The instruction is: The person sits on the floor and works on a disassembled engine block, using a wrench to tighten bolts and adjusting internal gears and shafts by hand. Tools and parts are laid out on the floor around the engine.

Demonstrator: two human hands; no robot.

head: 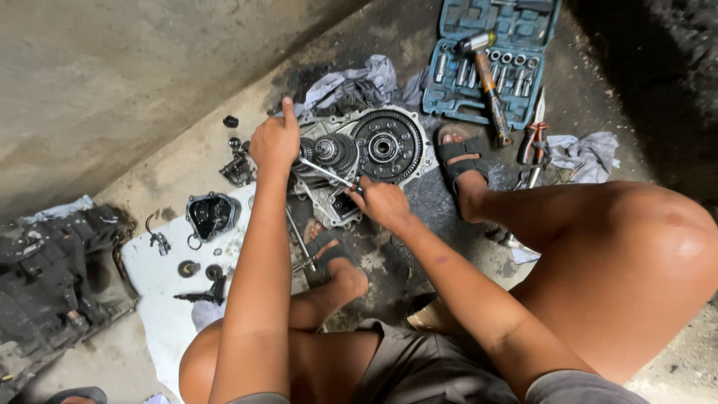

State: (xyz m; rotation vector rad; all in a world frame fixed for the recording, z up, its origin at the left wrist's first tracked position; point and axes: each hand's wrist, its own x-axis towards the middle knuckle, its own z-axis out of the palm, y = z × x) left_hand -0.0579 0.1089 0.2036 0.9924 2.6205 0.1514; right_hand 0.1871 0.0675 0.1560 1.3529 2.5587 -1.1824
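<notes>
An open gearbox case (359, 153) with greasy gears and a large ring gear (387, 146) lies on the floor between my feet. My left hand (275, 140) rests on its left edge, fingers closed over the head of a ratchet wrench (327, 173), index finger pointing up. The wrench's chrome handle runs down to the right, and my right hand (380, 202) grips its end.
A blue socket set case (490, 63) lies open at the top with a hammer (488, 78) across it. Pliers (533, 142) and rags lie to the right. A white sheet (161, 277) on the left holds a dark cover (212, 215) and small parts. A black housing (52, 280) sits far left.
</notes>
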